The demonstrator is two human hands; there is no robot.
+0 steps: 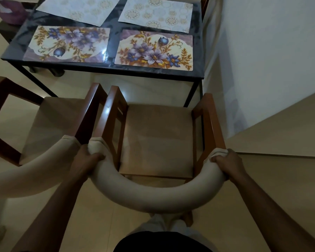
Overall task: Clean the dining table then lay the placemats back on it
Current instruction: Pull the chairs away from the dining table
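Closest in, the padded cream curved backrest [149, 195] of a brown wooden armchair [158, 139] is held at both ends. On the left, the person's left hand [85, 159] has its grip closed around the backrest's left end, thumb over the top. Further right, the right hand [229, 162] is clenched around the right end in the same way. A second matching wooden armchair [44, 124] stands just beside the held one, on its left, the arms nearly touching.

Beyond the chair stands the dark glass-topped dining table [153, 71] with black metal legs. Along its near edge lie two rectangular placemats printed with purple flowers: the left floral placemat [67, 44] towards the near left corner, the right floral placemat [155, 50] towards the near right. Behind them, along the far edge, lie two pale placemats with gold circle patterns: the left pale placemat [78, 10] and the right pale placemat [156, 13].

All four mats run long-side parallel to the near edge, straight ahead of both hands with the chair between. The right floral placemat sits nearly in line with the held chair, so either hand reaches it about equally; I'd judge the chair must shift before any mat is lifted.
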